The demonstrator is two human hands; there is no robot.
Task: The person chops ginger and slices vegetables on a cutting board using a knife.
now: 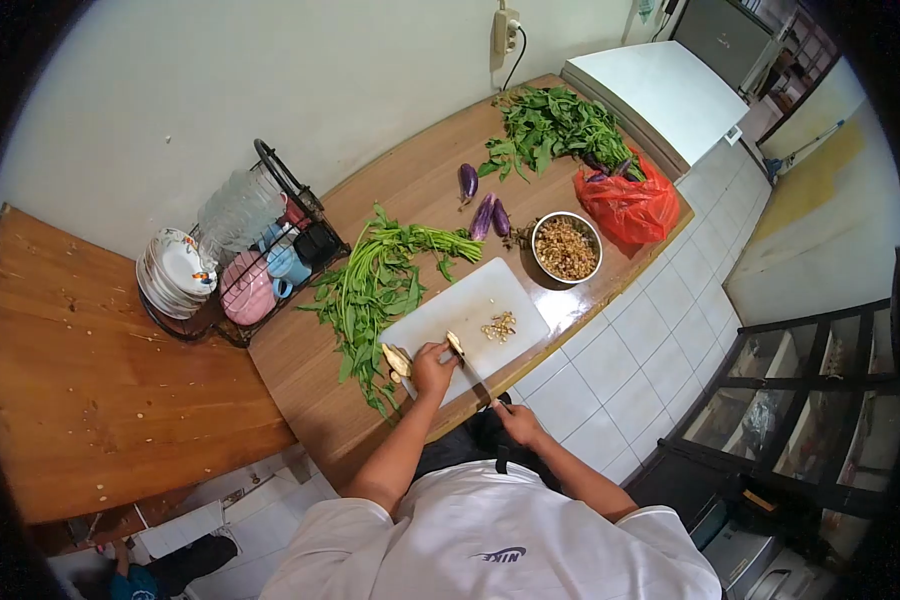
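Observation:
My left hand (433, 368) rests on the white cutting board (420, 322), its fingers closed around a pale yellow vegetable piece (455, 342) whose exact kind I cannot make out. In my right hand (517, 422) is a knife (478, 380), its blade reaching over the board's near edge toward that piece. Small cut bits (499, 326) lie in a loose pile on the board's right half. Larger pale pieces (397, 361) sit at its left end, beside my left hand. Leafy green stems (390, 270) spread along the board's left and far sides.
Beyond the board are purple eggplants (482, 217) and a bowl of brown chopped food (567, 249). A red plastic bag (630, 208) and more leafy greens (555, 128) occupy the far right. A dish rack (290, 235) stands left. Another person (135, 575) is at lower left.

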